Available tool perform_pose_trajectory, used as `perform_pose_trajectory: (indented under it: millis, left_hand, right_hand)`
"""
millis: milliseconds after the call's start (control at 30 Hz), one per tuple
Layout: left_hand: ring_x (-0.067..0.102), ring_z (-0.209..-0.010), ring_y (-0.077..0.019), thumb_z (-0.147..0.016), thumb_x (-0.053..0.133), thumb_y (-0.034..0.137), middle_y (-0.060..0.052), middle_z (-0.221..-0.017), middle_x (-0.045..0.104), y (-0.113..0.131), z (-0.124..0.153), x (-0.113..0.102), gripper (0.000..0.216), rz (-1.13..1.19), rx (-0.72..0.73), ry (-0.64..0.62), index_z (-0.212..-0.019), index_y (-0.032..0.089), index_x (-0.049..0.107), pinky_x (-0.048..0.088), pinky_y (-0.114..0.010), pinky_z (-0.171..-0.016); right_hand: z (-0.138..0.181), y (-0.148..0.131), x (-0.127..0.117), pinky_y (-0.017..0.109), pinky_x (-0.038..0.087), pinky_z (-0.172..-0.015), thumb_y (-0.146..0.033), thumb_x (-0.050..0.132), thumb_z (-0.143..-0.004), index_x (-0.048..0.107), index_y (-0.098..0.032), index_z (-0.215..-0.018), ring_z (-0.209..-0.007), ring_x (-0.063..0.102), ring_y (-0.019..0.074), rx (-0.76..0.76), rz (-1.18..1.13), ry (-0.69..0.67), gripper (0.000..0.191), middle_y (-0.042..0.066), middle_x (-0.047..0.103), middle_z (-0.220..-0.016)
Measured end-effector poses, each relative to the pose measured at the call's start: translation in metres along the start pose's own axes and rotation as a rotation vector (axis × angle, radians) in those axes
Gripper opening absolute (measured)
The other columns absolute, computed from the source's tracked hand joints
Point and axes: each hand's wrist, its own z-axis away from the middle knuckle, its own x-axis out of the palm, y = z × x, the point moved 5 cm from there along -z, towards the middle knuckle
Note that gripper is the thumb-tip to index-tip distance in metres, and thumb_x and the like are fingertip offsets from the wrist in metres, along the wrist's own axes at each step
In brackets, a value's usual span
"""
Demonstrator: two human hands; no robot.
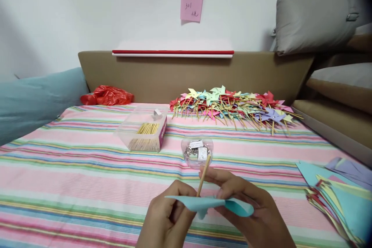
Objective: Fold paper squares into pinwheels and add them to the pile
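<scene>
A light blue paper pinwheel (pixel 200 202) is held between my two hands over the striped cloth, its blades seen edge-on. From it a thin wooden stick (pixel 204 175) points up and away from me. My left hand (pixel 170 215) is closed, pinching the pinwheel at the left near the foot of the stick. On the other side my right hand (pixel 247 201) grips the folded right blade with its thumb and fingers, and its fingertips reach up beside the stick. Just beyond the hands stands a clear round tub (pixel 186 159) of small metal pieces with paper labels.
A clear plastic box (pixel 124 133) of wooden sticks is left of the tub. Finished pinwheels (pixel 226 104) in several colours lie heaped at the back right. Coloured paper sheets (pixel 345 197) are stacked at the right edge. A red plastic bag (pixel 109 95) sits at the back left.
</scene>
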Motion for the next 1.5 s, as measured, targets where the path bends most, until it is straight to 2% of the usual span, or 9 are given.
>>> perform_pose_trajectory:
  millis: [200,333,467,567,700,800,1000,1200,1500]
  left_hand:
    - [0.046,-0.055,-0.0128,-0.097,0.053,0.035,0.001,-0.069,0.060,0.008,0.005,-0.008,0.020,-0.226,0.158,0.089,-0.083,0.023,0.062,0.040,-0.022,-0.049]
    - [0.059,-0.059,-0.0133,-0.095,0.056,0.026,0.002,-0.077,0.068,0.018,0.008,-0.011,0.009,-0.338,0.297,0.174,-0.090,0.025,0.064,0.049,-0.021,-0.054]
    - [0.066,-0.063,-0.0133,-0.095,0.056,0.019,0.003,-0.082,0.070,0.027,0.009,-0.011,0.011,-0.381,0.438,0.219,-0.095,0.027,0.063,0.055,-0.021,-0.061]
    - [0.067,-0.065,-0.0137,-0.094,0.056,0.017,0.003,-0.083,0.071,0.030,0.009,-0.010,0.013,-0.393,0.504,0.218,-0.097,0.027,0.062,0.056,-0.021,-0.064]
    - [0.067,-0.065,-0.0139,-0.093,0.054,0.014,0.002,-0.080,0.069,0.027,0.009,-0.010,0.015,-0.397,0.518,0.202,-0.096,0.026,0.062,0.054,-0.019,-0.059]
    - [0.069,-0.071,-0.0139,-0.093,0.053,0.012,0.001,-0.085,0.070,0.026,0.010,-0.011,0.018,-0.385,0.514,0.202,-0.100,0.026,0.062,0.052,-0.016,-0.054]
    - [0.068,-0.069,-0.0141,-0.093,0.053,0.011,0.002,-0.084,0.069,0.027,0.011,-0.011,0.018,-0.412,0.533,0.193,-0.099,0.026,0.062,0.055,-0.021,-0.068]
    - [0.068,-0.074,-0.0130,-0.093,0.052,0.008,0.001,-0.087,0.069,0.030,0.012,-0.011,0.023,-0.420,0.531,0.194,-0.102,0.026,0.061,0.051,-0.017,-0.059]
    - [0.069,-0.078,-0.0141,-0.092,0.050,0.005,0.000,-0.090,0.071,0.029,0.012,-0.012,0.025,-0.561,0.618,0.166,-0.105,0.024,0.059,0.054,-0.020,-0.069]
  right_hand:
    - [-0.002,-0.019,0.010,0.032,0.058,-0.090,-0.019,0.070,-0.085,0.076,-0.034,-0.089,-0.111,0.069,0.0230,-0.316,0.216,-0.156,0.017,0.001,0.078,-0.109]
    - [0.000,-0.031,0.013,0.029,0.059,-0.088,-0.028,0.067,-0.091,0.075,-0.033,-0.095,-0.104,0.070,0.0199,-0.452,0.231,-0.158,0.010,0.001,0.079,-0.101]
    - [0.002,-0.039,0.013,0.025,0.058,-0.089,-0.034,0.066,-0.093,0.074,-0.031,-0.096,-0.102,0.070,0.0175,-0.544,0.259,-0.149,0.009,0.001,0.079,-0.094]
    - [0.003,-0.040,0.011,0.027,0.057,-0.089,-0.032,0.067,-0.093,0.073,-0.031,-0.096,-0.098,0.070,0.0175,-0.575,0.287,-0.149,0.008,0.001,0.080,-0.093]
    - [0.004,-0.043,0.011,0.028,0.054,-0.094,-0.029,0.066,-0.094,0.072,-0.030,-0.096,-0.093,0.072,0.0161,-0.616,0.321,-0.183,0.007,0.000,0.080,-0.093]
    - [0.004,-0.045,0.012,0.027,0.055,-0.092,-0.029,0.063,-0.095,0.072,-0.030,-0.096,-0.096,0.072,0.0156,-0.620,0.340,-0.178,0.008,-0.001,0.080,-0.095]
    - [0.005,-0.047,0.013,0.026,0.056,-0.091,-0.033,0.062,-0.096,0.071,-0.029,-0.096,-0.097,0.073,0.0155,-0.643,0.372,-0.172,0.010,-0.001,0.080,-0.090]
    - [0.005,-0.048,0.012,0.027,0.054,-0.093,-0.031,0.062,-0.096,0.069,-0.029,-0.096,-0.095,0.073,0.0152,-0.640,0.377,-0.192,0.007,-0.001,0.080,-0.092]
    - [0.002,-0.046,0.011,0.026,0.055,-0.090,-0.038,0.061,-0.096,0.071,-0.029,-0.094,-0.094,0.072,0.0162,-0.590,0.340,-0.181,0.013,0.001,0.080,-0.088]
